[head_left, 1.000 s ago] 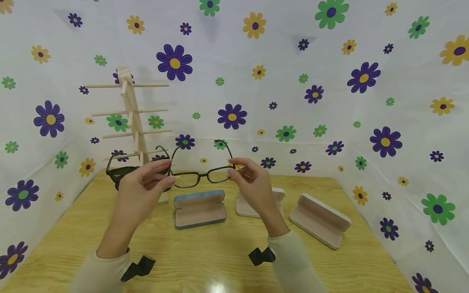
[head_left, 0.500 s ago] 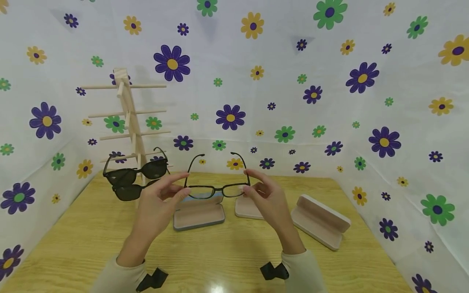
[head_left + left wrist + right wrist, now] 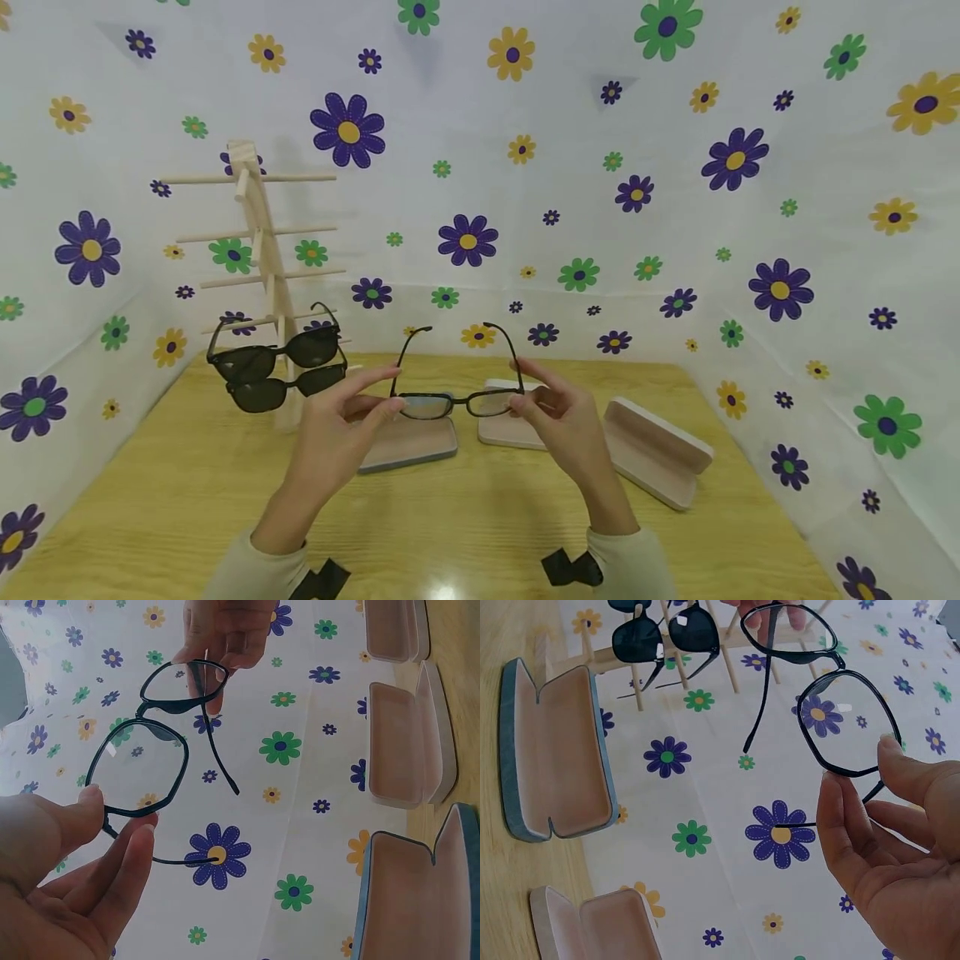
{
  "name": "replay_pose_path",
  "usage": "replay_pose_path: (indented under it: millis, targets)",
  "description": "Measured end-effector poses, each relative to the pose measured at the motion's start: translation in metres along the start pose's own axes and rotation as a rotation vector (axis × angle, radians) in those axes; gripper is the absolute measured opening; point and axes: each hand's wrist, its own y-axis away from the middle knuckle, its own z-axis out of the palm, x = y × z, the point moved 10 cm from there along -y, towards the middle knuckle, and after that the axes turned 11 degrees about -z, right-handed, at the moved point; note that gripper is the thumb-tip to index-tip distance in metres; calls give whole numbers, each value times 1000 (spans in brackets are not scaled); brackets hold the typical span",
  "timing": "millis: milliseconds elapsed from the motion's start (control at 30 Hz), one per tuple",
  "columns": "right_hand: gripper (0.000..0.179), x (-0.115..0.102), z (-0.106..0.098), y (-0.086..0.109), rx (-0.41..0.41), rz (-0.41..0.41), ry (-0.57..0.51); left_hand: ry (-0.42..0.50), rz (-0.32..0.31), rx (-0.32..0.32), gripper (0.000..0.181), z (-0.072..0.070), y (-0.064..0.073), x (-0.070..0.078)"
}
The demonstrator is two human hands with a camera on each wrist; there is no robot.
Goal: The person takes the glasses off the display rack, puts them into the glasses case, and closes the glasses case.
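Black-framed eyeglasses (image 3: 459, 402) with clear lenses are held up in front of me, both temples unfolded and pointing away. My left hand (image 3: 339, 433) pinches the left end of the frame near the hinge between thumb and fingers. At the opposite hinge, my right hand (image 3: 566, 421) pinches the frame the same way. In the left wrist view, thumb and fingertips meet at the lens corner of the eyeglasses (image 3: 180, 754). Below and behind them in the head view lie an open blue glasses case (image 3: 412, 446) and an open white case (image 3: 510, 429), each partly hidden.
A wooden glasses rack (image 3: 262, 225) with several crossbars stands at the back left, carrying two pairs of dark sunglasses (image 3: 281, 354) on its lower bars. Another open pale case (image 3: 656, 454) lies angled at the right of the wooden table (image 3: 450, 525). Flower-printed cloth (image 3: 480, 167) walls the table in.
Both hands have moved right and down with the eyeglasses, bringing them level and in front of the cases. The sunglasses on the rack have come into fuller view.
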Motion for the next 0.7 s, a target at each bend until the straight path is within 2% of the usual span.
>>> replay_pose_path:
  millis: [133, 367, 533, 700]
  targets:
    - [52, -5, 2, 0, 3, -26, 2, -1, 12, 7, 33, -2, 2, 1]
    - [50, -4, -2, 3, 34, -31, 49, 42, -38, -16, 28, 0, 2, -5]
    - [41, -8, 1, 1, 35, -91, 39, 56, -13, -8, 26, -3, 2, -2]
    - [36, -12, 2, 1, 51, -122, 33, 14, 5, 4, 26, -5, 1, 1]
